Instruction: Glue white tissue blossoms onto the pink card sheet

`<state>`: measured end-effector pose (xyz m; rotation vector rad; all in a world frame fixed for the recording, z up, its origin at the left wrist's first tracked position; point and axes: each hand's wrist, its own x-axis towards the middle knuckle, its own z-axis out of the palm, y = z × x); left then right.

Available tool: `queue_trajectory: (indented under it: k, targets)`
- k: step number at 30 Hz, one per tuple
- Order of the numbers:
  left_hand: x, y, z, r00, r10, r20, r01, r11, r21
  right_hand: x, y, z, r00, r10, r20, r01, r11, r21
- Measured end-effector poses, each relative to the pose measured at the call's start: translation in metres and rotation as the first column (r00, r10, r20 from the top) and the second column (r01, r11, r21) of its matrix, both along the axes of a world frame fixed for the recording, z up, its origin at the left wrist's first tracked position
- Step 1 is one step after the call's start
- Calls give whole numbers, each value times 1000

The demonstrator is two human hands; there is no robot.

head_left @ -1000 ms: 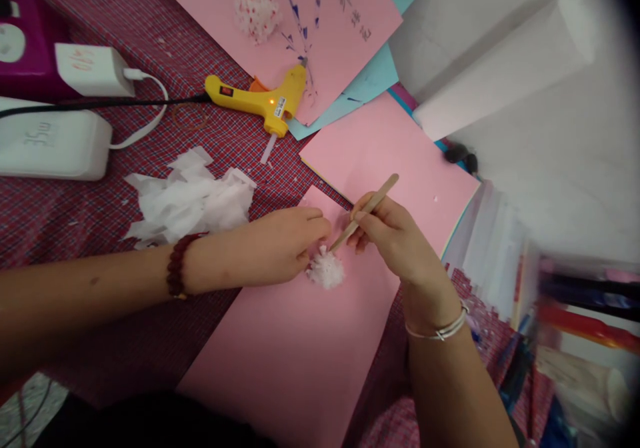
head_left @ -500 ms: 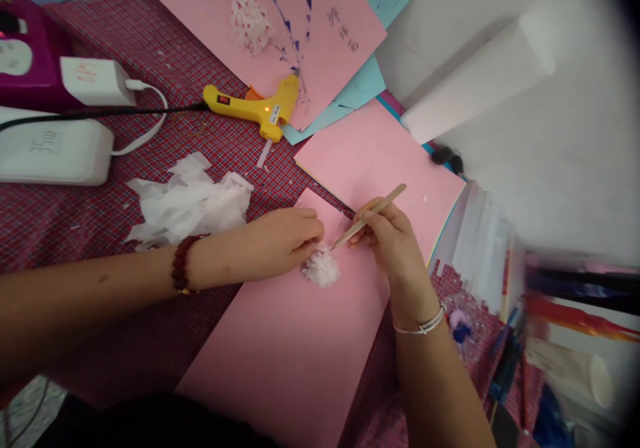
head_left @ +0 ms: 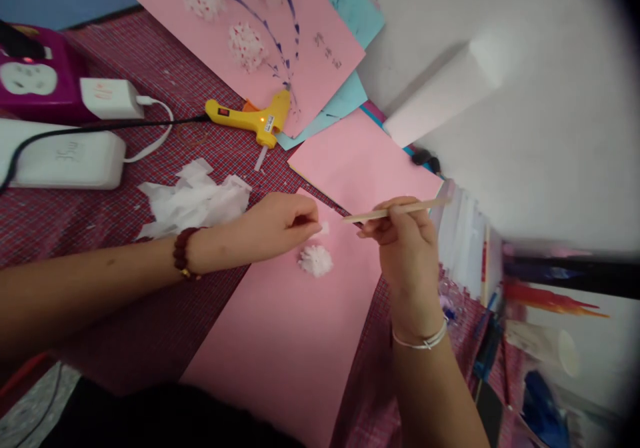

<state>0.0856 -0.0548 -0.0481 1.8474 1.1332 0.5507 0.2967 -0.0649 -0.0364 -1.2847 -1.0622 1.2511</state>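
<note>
My left hand [head_left: 295, 220] is closed, thumb and fingertips pinching a small piece of white tissue paper [head_left: 325, 227]. Just below it a fluffy white tissue-paper pompom [head_left: 315, 261] sits on a long pink sheet [head_left: 280, 341]. In my right hand [head_left: 405, 235] is a thin wooden stick [head_left: 367, 215], gripped like a pen. Its tip points left toward the tissue piece, apart from it and from the pompom. A heap of torn white tissue paper [head_left: 195, 198] lies on the checked tablecloth, beyond my left forearm.
A yellow hot glue gun [head_left: 250, 118] with its light on rests beyond the heap. Plugs, cords and a purple power strip [head_left: 55, 95] stand at left. A finished pink flower picture [head_left: 310, 28] and a pink paper stack [head_left: 370, 161] lie behind; a white paper roll [head_left: 440, 95] leans rightward.
The wooden stick has come away from the pompom, moved up and right, and turned flatter. My left hand has lifted off the pompom, and the pinched tissue piece now shows.
</note>
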Motion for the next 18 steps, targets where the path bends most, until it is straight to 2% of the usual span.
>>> queue_trajectory:
  k: [3, 5, 7, 9, 11, 14, 15, 16, 18]
  targets:
    - [-13, -8, 25, 990, -42, -132, 58, 991, 120, 9, -27, 18, 991, -122, 46, 117, 987, 110]
    - [-26, -20, 34, 960, -86, -268, 134, 977, 166, 14, -54, 23, 982, -169, 90, 156, 978, 136]
    - [-41, -38, 32, 899, -134, -416, 227, 957, 182, 16, -85, 21, 974, -203, 102, 187, 972, 145]
    - [-53, -56, 22, 828, -168, -535, 311, 931, 189, 14, -117, 14, 971, -225, 79, 213, 968, 130]
    - [-59, -71, 10, 798, -144, -585, 343, 906, 246, 9, -144, 4, 970, -238, 56, 231, 966, 114]
    - [-49, -79, -5, 874, -23, -485, 276, 845, 458, -4, -169, -11, 965, -260, 35, 254, 958, 133]
    - [-41, -77, -8, 908, -24, -417, 250, 832, 495, -9, -171, -15, 961, -276, 18, 270, 951, 149]
    - [-32, -73, -10, 940, -52, -337, 225, 838, 497, -13, -172, -19, 955, -296, -9, 293, 942, 163]
    - [-13, -59, -14, 986, -64, -154, 124, 898, 422, -19, -167, -25, 930, -356, -93, 367, 913, 177]
